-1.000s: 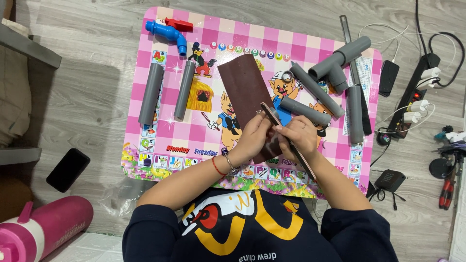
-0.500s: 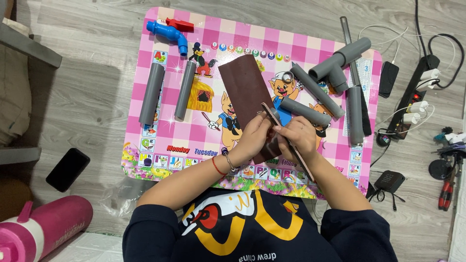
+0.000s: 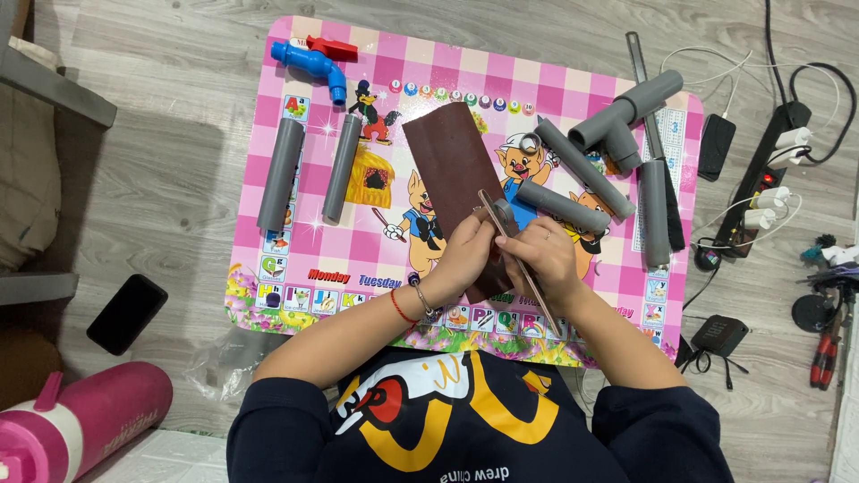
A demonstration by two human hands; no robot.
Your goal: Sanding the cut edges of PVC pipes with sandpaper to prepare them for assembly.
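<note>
Left hand [image 3: 465, 255] pins the brown sheet [image 3: 452, 179], thin and floppy; right hand [image 3: 541, 259] closed on a short grey pipe [image 3: 504, 215], light, rigid, probably slick; best gripped mid-length

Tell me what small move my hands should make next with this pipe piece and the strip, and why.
Probably draw the thin strip across the short grey pipe piece once more. The left hand steadies the piece over the brown sandpaper sheet, and the right hand holds the strip against its rim, so the two already meet.
</note>
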